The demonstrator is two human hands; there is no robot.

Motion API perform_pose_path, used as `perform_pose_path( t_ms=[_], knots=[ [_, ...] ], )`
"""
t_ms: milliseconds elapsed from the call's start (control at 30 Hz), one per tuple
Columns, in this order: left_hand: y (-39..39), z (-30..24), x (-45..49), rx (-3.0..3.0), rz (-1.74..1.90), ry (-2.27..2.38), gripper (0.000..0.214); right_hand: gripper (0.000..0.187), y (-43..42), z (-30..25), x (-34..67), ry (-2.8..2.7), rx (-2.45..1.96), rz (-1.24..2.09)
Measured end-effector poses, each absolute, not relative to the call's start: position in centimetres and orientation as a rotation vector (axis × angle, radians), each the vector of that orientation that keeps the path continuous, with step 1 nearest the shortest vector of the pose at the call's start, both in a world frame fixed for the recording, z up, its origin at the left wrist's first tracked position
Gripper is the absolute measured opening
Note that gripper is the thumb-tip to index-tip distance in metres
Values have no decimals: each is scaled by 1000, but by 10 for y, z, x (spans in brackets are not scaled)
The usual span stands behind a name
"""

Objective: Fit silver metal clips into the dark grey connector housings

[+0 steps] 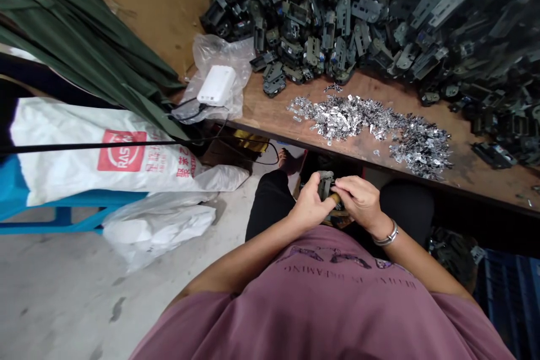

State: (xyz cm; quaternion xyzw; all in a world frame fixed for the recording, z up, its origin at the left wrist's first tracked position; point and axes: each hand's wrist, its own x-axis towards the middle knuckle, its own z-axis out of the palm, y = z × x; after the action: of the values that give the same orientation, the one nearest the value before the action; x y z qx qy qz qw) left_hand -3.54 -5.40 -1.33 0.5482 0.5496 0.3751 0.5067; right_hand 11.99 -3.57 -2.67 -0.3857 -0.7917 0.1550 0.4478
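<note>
The person sits bent over their lap with both forearms drawn in toward the belly and the elbows out to the sides, so the two hands meet just above the knees. The left hand (310, 208) is closed around a dark grey plastic part (325, 185), with the thumb on top and the wrist turned inward. The right hand (358, 199) comes in from the other side, its fingers curled over a tan rounded handle (336, 198) that pokes out beside the part, touching it. A metal bangle (386, 234) sits on the right wrist. The hands are nearly touching, and both are closed in a firm grip.

Just ahead, a wooden workbench (422, 177) runs past the knees, bearing a scattered pile of small silver metal clips (350, 121) and, behind those, a large heap of dark grey plastic parts (337, 17). At the left end of the bench, a white power bank (216, 85) lies on a clear plastic bag (219, 56), with a black cable (248, 143) trailing down from it. Down on the concrete floor (54, 292) beside the person, a white woven sack (113, 152) with a red logo leans against a blue stool (63, 208).
</note>
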Motion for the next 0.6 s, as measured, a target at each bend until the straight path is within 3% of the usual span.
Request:
perform_pose_path(
  t_ms=[433,600],
  knots=[
    [-61,-11,-35,1561,727,1462,24,19,-40,-35,121,-2120,-853,213],
    [-59,-3,-37,1666,569,1503,30,18,-42,-30,128,-2134,-854,387]
  ],
)
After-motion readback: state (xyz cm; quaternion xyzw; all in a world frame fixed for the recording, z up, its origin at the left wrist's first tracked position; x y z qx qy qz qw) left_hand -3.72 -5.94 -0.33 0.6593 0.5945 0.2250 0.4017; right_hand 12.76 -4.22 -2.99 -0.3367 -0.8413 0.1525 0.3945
